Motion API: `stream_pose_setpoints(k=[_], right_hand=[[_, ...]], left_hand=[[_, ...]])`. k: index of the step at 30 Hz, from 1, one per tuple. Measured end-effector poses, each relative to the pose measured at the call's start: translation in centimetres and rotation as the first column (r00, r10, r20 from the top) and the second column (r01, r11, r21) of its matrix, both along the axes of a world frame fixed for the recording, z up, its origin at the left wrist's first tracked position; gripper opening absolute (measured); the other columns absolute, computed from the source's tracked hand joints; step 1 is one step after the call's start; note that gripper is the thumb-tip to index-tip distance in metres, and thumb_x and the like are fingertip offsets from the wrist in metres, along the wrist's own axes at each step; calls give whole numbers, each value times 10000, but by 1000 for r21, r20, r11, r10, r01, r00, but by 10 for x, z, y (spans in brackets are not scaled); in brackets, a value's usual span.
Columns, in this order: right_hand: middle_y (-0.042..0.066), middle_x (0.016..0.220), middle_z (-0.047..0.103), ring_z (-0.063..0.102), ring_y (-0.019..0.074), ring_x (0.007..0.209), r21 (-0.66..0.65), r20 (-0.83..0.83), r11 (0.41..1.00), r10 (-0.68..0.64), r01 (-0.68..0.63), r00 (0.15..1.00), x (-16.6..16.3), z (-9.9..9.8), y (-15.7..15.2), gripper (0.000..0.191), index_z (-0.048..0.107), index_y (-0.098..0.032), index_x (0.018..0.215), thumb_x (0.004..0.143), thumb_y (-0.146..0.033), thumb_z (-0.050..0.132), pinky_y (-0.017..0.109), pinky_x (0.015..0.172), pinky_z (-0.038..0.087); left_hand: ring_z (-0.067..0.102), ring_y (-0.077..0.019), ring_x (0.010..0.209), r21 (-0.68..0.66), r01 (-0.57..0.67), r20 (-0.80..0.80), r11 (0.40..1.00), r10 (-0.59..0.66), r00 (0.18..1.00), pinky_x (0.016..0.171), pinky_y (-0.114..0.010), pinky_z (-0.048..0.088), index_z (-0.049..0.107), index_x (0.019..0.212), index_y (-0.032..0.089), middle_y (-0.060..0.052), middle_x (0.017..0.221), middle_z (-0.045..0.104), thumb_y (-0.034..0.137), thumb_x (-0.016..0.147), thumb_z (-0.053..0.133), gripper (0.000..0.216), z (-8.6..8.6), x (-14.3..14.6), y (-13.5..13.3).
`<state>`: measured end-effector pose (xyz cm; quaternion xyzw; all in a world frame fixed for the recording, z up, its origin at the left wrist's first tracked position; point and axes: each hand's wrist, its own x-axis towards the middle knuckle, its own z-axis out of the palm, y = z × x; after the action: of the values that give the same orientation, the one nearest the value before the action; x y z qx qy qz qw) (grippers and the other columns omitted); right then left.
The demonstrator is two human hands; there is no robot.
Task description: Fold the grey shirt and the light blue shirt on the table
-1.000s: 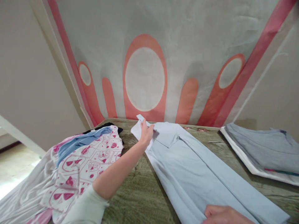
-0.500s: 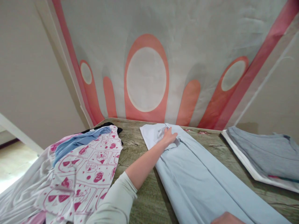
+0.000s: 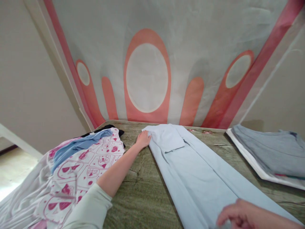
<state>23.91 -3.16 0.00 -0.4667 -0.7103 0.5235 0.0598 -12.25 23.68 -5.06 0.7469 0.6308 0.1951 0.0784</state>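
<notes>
smoothing looks best done with the left hand [image 3: 143,139], fingers together, pinning the far corner of the pale blue shirt [image 3: 190,171] lying down the table's [image 3: 143,190] middle, while the right hand [image 3: 240,214], fingers curled and blurred at the table's near edge, draws the hem taut.

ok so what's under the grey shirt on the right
A white folded layer shows under the grey shirt along its left and near edges, with a thin pink and teal strip between them. How far these run beneath, and the table there, is covered.
</notes>
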Motion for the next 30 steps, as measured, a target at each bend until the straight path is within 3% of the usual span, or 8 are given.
stream_pose_setpoints(k=[2,4,5,7,12,21,25,30], right_hand=[[58,801,673,636,168,717,192,3,965,-181,177,983,25,-1,32,402,623,-183,1040,871,-458,382,259,648,513],[103,1101,623,574,236,1018,548,-5,782,-351,296,936,48,-13,66,422,606,-203,1084,840,-494,421,368,896,452],[111,1217,560,496,265,1138,660,10,700,-369,271,929,56,-22,81,452,596,-204,1110,822,-514,437,417,988,372],[95,1358,434,368,269,1258,731,109,666,-325,146,939,67,-43,100,507,537,-208,1210,828,-523,427,443,1058,274],[36,1433,319,245,228,1326,739,356,668,-275,-89,893,64,-76,100,560,330,-247,1379,880,-501,321,466,1099,165],[75,1454,250,190,241,1342,769,485,635,-507,-72,712,27,-83,54,672,316,-159,1385,862,-578,266,474,1091,166],[134,1436,281,218,273,1331,793,486,608,-593,-40,642,6,-81,29,733,367,-93,1357,842,-606,276,481,1079,189],[184,1397,339,268,344,1300,802,493,596,-642,-23,587,-13,-75,7,780,425,-70,1320,809,-646,297,555,1033,200]], left_hand=[[271,-257,1304,6,7,-60,1000,-6,998,1063,-408,182,426,1260,121,-153,1381,367,357,862,421,463,-9,-2,-4],[214,-256,1328,0,9,-153,1000,-9,988,1067,-429,149,371,1308,122,-150,1428,288,426,883,356,522,-14,-2,-5],[199,-255,1333,-10,8,-204,1000,-10,979,1066,-437,145,345,1326,119,-150,1441,260,451,891,316,547,-15,-1,-5],[173,-256,1342,-47,6,-284,999,-19,959,1062,-450,148,301,1355,117,-145,1459,215,489,898,251,591,-15,-1,-1],[138,-248,1353,-127,78,-290,989,-113,950,1057,-473,141,243,1387,159,-111,1479,161,526,892,215,617,-6,-3,20],[135,-266,1352,-23,142,-246,990,-143,959,1066,-484,73,379,1320,208,-104,1444,275,442,869,386,508,14,36,48],[140,-274,1349,30,125,-217,992,-116,969,1064,-488,73,339,1344,184,-120,1455,241,405,882,363,512,16,62,29],[187,-279,1337,-81,208,-201,975,-220,955,1047,-475,151,289,1368,127,-163,1455,212,515,889,275,617,7,79,-29]])
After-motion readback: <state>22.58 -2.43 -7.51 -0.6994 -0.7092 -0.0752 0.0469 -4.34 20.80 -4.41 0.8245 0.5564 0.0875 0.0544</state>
